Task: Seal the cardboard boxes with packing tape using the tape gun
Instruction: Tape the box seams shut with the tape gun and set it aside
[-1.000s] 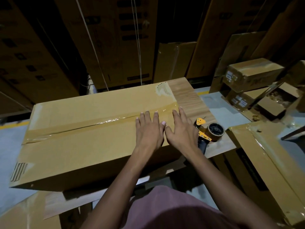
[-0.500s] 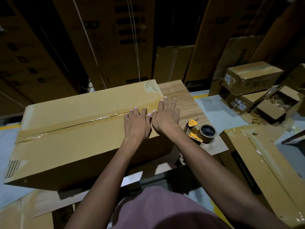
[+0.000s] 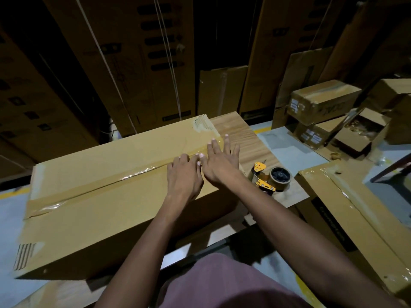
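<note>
A long flat cardboard box [image 3: 93, 210] lies across a wooden table [image 3: 235, 132]. A glossy strip of packing tape [image 3: 124, 181] runs along its top seam from left to right. My left hand [image 3: 184, 178] lies flat on the tape near the box's right end, fingers straight. Beside it, my right hand [image 3: 219, 161] presses flat on the tape at the box's right edge, its fingers spread and reaching toward the far corner. The tape gun [image 3: 270, 177], orange with a brown roll, lies on the table just right of my right wrist, untouched.
A second taped box [image 3: 355, 221] stands at the right, close to the table. Smaller boxes [image 3: 322, 101] are stacked at the back right, one of them open. Tall cartons [image 3: 133, 56] stand in a wall behind the table. Grey floor shows at the left and right.
Both hands have slid away from me along the tape toward the box's right end, the right hand leading with its fingers spreading. The tape gun has stayed in place.
</note>
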Demonstrator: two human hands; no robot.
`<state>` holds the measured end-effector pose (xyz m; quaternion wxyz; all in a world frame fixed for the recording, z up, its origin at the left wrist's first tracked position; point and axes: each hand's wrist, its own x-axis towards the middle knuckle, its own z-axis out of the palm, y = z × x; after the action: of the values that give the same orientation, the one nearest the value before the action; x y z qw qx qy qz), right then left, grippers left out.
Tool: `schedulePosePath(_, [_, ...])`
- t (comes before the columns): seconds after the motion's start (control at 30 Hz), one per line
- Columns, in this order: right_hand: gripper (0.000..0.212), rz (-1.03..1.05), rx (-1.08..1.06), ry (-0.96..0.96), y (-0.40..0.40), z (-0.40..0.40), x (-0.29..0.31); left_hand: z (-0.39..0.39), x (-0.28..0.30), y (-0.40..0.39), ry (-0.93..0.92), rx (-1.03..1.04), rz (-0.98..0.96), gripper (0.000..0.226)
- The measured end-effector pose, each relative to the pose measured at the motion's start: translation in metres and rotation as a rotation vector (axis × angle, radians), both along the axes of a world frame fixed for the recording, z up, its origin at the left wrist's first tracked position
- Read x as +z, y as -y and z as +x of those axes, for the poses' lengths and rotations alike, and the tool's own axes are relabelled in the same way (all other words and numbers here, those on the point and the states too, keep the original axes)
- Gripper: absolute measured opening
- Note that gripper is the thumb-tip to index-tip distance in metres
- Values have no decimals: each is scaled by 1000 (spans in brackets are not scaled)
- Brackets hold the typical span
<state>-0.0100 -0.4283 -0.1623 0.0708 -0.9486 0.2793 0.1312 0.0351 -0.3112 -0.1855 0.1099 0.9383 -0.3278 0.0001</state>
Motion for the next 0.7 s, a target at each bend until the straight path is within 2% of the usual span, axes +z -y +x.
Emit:
schedulePosePath(0.17, [68,101,-38,16,-19,-4,0,2,-2,-7,-12,-30,-5,43])
schedulePosePath(0.3, [61,71,-40,50,-23,-26,-4,3,-4,-8,-11,-55,-37,45])
schedulePosePath(0.5, [60,112,-277,170,-36,-66,-6,3,-7,-9,0,-75,-97,44])
schedulePosePath(0.57, [59,152,-285,292,-38,-84,-16,1,-7,-9,25,-143,-128,43])
schedulePosePath(0.7, [59,380,-390,771,-30,-95,-37,-4,-3,-4,24,-405,-144,41])
